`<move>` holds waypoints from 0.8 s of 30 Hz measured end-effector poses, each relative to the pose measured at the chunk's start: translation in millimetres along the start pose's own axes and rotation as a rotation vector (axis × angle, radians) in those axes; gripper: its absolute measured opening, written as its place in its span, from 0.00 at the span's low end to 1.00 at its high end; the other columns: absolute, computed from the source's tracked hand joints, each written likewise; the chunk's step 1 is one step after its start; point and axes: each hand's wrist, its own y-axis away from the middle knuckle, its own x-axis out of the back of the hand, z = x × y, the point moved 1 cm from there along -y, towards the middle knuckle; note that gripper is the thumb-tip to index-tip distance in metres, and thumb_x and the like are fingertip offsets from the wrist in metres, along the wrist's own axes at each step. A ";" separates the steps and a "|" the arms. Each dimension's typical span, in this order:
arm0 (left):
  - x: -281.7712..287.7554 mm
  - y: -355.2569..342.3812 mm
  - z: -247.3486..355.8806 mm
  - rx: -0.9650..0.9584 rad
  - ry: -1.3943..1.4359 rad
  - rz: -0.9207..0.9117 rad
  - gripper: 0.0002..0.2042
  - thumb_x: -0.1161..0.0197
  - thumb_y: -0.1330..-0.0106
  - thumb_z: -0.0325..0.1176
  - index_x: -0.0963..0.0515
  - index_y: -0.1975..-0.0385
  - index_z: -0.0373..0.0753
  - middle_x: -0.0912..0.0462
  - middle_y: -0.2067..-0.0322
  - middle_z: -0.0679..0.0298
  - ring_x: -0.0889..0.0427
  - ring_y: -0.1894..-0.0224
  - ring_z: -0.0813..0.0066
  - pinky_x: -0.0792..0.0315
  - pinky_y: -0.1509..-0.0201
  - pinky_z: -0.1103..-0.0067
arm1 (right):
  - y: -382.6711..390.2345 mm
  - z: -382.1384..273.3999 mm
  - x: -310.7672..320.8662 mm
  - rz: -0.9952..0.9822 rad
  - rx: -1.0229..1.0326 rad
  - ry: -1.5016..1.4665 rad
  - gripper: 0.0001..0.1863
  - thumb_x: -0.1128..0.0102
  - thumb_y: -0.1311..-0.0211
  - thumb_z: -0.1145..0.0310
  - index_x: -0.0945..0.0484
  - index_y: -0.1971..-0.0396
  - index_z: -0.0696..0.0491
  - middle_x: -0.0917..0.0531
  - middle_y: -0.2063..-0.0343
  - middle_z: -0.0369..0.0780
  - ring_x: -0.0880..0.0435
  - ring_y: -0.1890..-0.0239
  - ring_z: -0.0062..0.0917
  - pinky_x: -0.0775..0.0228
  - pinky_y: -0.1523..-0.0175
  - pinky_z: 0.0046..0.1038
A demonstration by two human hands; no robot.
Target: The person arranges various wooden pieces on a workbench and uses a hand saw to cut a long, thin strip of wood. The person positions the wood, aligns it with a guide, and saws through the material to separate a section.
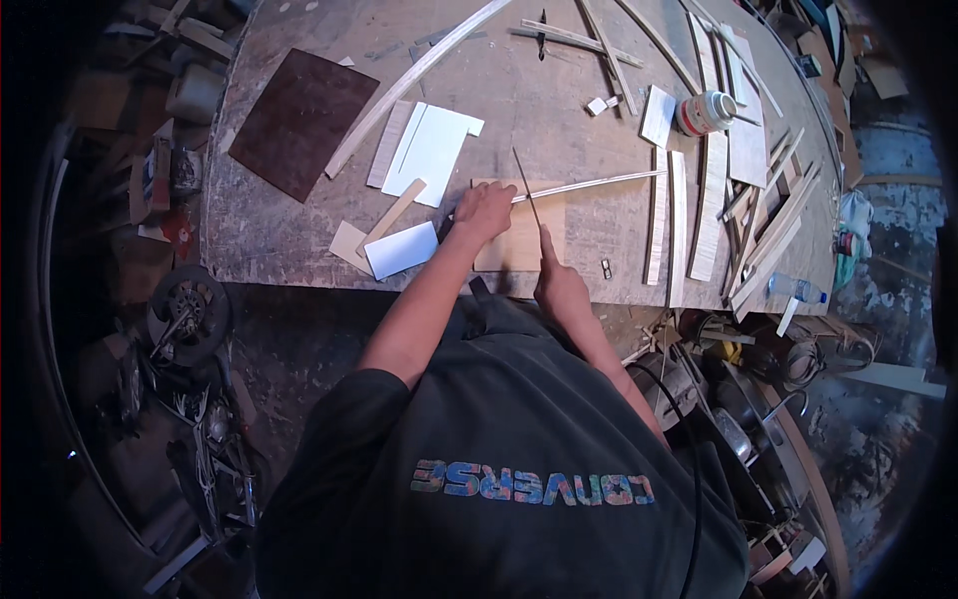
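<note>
My left hand [486, 210] is closed on the near end of a thin pale wood strip [609, 181] and presses it down on a light brown board [519, 248] at the table's front edge. The strip reaches out to the right, across the board and past it. In my right hand [563, 290] is a slim, dark handsaw [521, 170], its narrow blade pointing away from me. The blade crosses the strip just right of my left fingers. My fingers hide the strip's left end; whether the blade has cut in is too small to tell.
White pieces [434, 150] and a dark brown panel [302, 125] lie left on the worktable [269, 255]. Rightward are a tin can [706, 113], several wood strips [678, 230], a plastic bottle [795, 289] and a small metal piece [606, 269]. A wheel [188, 306] stands below left.
</note>
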 end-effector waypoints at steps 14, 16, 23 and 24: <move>-4.3 -2.2 -2.0 -0.019 0.075 0.021 0.09 0.41 0.36 0.33 0.21 0.59 0.41 0.17 0.60 0.53 0.18 0.52 0.50 0.24 0.48 0.56 | -23.4 6.2 -1.4 0.046 0.070 -0.029 0.41 0.51 0.33 0.74 0.58 0.23 0.47 0.20 0.81 0.58 0.20 0.77 0.56 0.29 0.69 0.55; -1.4 -4.2 -3.6 -0.009 0.058 0.004 0.09 0.41 0.36 0.34 0.21 0.59 0.41 0.16 0.60 0.53 0.18 0.52 0.50 0.25 0.48 0.56 | -30.9 3.3 -4.3 0.049 0.078 -0.032 0.40 0.52 0.31 0.72 0.58 0.24 0.48 0.20 0.80 0.58 0.20 0.77 0.57 0.29 0.69 0.55; -1.5 -1.3 -2.4 -0.017 0.020 0.029 0.08 0.40 0.36 0.31 0.19 0.60 0.41 0.16 0.60 0.53 0.16 0.53 0.52 0.22 0.51 0.60 | -7.1 9.8 -4.8 0.025 0.083 -0.071 0.40 0.51 0.32 0.74 0.58 0.24 0.50 0.21 0.82 0.58 0.21 0.78 0.57 0.30 0.70 0.54; -0.6 -1.7 -3.0 -0.028 0.028 0.035 0.08 0.40 0.36 0.31 0.19 0.60 0.41 0.16 0.60 0.54 0.16 0.53 0.52 0.22 0.51 0.60 | -20.3 7.5 -4.6 0.047 0.099 -0.084 0.40 0.51 0.32 0.74 0.59 0.24 0.50 0.21 0.82 0.58 0.21 0.78 0.57 0.30 0.70 0.54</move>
